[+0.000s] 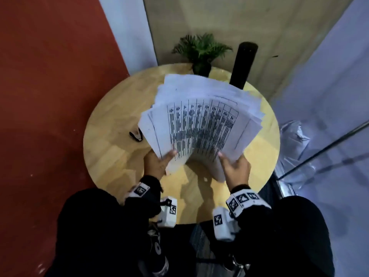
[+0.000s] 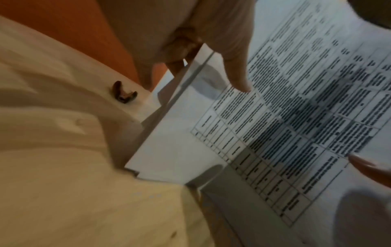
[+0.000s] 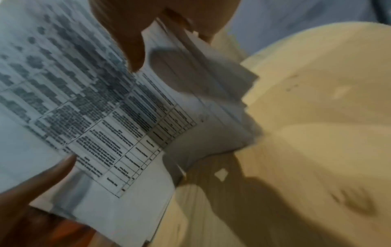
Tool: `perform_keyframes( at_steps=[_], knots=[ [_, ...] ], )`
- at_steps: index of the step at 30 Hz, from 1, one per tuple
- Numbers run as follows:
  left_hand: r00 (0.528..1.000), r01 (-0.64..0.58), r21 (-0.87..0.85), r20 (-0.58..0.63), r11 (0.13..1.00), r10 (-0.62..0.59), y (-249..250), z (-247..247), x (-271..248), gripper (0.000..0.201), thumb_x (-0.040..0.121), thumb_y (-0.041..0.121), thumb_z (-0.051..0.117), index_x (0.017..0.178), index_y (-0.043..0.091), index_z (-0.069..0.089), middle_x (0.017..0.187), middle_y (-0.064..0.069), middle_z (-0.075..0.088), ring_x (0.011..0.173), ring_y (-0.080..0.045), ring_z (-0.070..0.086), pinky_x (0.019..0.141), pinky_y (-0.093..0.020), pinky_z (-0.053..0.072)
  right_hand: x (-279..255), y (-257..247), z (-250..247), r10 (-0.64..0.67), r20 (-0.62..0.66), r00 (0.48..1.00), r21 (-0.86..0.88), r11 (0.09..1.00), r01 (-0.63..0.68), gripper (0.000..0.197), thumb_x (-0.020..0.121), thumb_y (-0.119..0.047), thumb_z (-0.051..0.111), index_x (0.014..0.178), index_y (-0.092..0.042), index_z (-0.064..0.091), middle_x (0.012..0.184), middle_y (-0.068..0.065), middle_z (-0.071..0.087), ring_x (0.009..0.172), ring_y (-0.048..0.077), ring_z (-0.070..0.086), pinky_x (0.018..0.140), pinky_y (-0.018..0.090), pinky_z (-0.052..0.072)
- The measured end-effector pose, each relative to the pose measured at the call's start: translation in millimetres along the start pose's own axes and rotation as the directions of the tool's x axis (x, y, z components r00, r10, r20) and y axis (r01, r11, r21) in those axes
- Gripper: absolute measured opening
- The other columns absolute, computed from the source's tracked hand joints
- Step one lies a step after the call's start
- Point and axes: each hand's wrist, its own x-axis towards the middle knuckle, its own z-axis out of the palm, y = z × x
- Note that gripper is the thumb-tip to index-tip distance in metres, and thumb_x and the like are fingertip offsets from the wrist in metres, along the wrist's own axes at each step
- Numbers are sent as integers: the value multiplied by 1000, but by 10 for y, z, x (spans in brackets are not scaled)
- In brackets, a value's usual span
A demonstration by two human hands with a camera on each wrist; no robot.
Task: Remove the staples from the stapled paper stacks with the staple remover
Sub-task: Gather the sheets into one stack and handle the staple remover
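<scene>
A thick stack of printed papers [image 1: 201, 120] with a table of black text is lifted above the round wooden table [image 1: 111, 148], bending down at its near edge. My left hand [image 1: 159, 162] grips the stack's near left edge, thumb on top. My right hand [image 1: 233, 166] grips the near right edge, thumb on top as well. The wrist views show the same papers [image 2: 275, 117] [image 3: 84, 108] with a thumb pressed on the top sheet. The black staple remover [image 1: 136, 135] lies on the table left of the stack, also visible as the small dark staple remover [image 2: 123, 94]. No staple can be made out.
A small potted plant [image 1: 201, 52] stands at the table's far edge, and a tall black cylinder [image 1: 243, 64] beside it on the right. A red wall is at the left, a glass panel and crumpled plastic [image 1: 295, 136] at the right.
</scene>
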Motion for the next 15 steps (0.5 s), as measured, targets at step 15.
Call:
perform_keyframes(
  at_steps=[15],
  knots=[
    [990, -40, -343, 114, 939, 84, 551, -268, 316, 50, 54, -6, 64, 101, 10, 65, 82, 4, 74, 79, -15, 69, 75, -31, 55, 222, -578, -88, 123, 167, 978, 374, 910, -179, 26, 75, 9, 68, 99, 2, 59, 69, 0, 66, 70, 19, 62, 66, 26, 53]
  ],
)
